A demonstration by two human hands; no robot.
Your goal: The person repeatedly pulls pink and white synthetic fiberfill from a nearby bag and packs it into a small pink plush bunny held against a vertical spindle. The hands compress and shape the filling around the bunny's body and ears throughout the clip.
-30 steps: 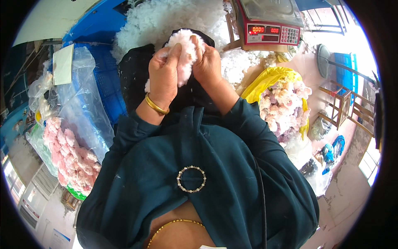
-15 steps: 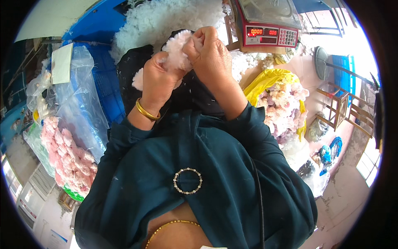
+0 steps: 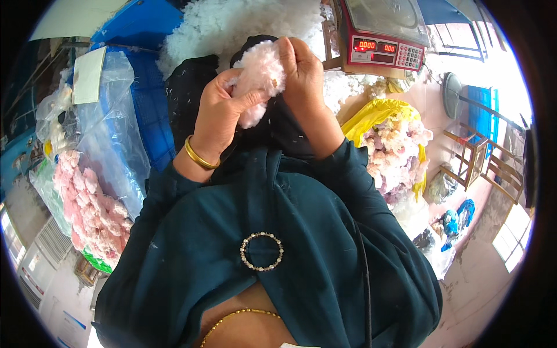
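A fluffy pale pink plush piece [image 3: 259, 66] is held up above my dark-clothed lap, between both hands. My left hand [image 3: 216, 113], with a gold bangle at its wrist, is closed on its left and lower side, the thumb lying across the front. At the upper right edge my right hand [image 3: 304, 78] pinches the same piece, thumb and forefinger pressed together. A small tan spot shows on the fur near the right-hand side. Whether anything else is in the right fingers is hidden.
White fibre stuffing [image 3: 214, 29] is heaped beyond my hands. A red weighing scale [image 3: 383, 49] stands at the far right. Pink plush pieces fill a yellow bag [image 3: 371, 113] on the right; more pink pieces [image 3: 90, 203] lie left, beside clear plastic [image 3: 113, 139] and a blue crate [image 3: 145, 104].
The plush piece has been turned and more of its pink fur now shows. My right hand has shifted to its upper right edge, and my left thumb now lies across its front.
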